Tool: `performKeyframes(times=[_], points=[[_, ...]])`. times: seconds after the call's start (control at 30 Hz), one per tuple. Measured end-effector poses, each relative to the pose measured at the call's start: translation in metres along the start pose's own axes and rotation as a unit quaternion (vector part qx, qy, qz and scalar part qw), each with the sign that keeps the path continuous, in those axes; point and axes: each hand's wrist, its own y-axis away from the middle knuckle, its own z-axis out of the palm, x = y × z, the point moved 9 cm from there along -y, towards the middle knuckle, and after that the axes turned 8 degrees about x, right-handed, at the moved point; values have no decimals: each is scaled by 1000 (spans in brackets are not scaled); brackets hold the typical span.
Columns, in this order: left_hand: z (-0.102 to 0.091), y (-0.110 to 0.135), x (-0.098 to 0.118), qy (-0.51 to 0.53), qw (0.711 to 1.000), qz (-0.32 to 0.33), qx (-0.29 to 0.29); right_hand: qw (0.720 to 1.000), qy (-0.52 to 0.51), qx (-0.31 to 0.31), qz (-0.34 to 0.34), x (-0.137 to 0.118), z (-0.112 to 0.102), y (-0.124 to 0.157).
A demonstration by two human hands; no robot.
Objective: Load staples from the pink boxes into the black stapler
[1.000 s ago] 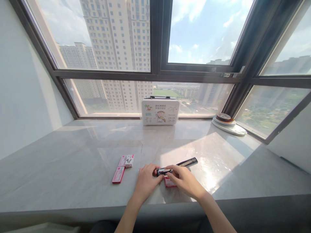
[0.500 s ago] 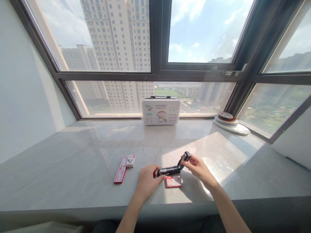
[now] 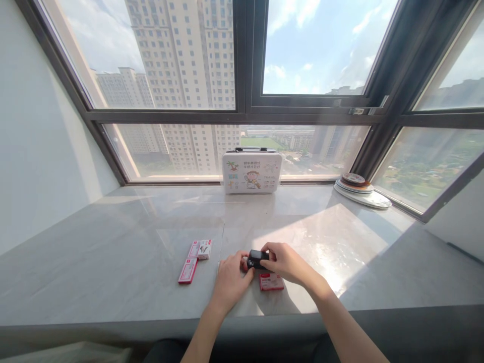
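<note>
A black stapler (image 3: 257,258) sits folded closed between both hands, low over the grey stone sill (image 3: 113,252). My left hand (image 3: 230,280) grips its left end with curled fingers. My right hand (image 3: 285,262) lies over its top and right end, fingers wrapped round it. A small red staple box (image 3: 270,282) lies flat on the sill just below my right hand, not touched.
Two more red-and-white staple boxes (image 3: 188,270) (image 3: 200,249) lie to the left. A white illustrated tin case (image 3: 252,172) stands against the window at the back. A stack of plates (image 3: 359,189) rests at the back right. The sill's front edge runs below my wrists.
The stapler's top arm, swung open to the right a second ago, has been folded down shut by my right hand. My left hand has kept its hold on the base.
</note>
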Motion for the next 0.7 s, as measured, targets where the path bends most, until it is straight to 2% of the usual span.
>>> performKeyframes(times=[0.07,0.17,0.27,0.33,0.4,0.5,0.6,0.7], points=[[-3,3,8,48,999,0,-8,999,31,18,14,8,-9,-5],[10,13,40,152,982,61,-93,996,54,57,45,34,-22,-11],[29,26,72,188,953,156,-181,994,-12,56,93,66,-21,-8],[34,29,78,167,944,194,-206,988,-79,57,116,81,-19,1],[29,24,67,132,951,193,-203,981,-138,69,120,86,-21,13],[4,12,31,71,975,135,-162,967,-208,78,122,83,-21,35],[-17,10,3,44,987,80,-130,952,-269,49,135,72,-7,51],[-16,16,-7,36,991,48,-118,946,-295,39,126,54,12,56]])
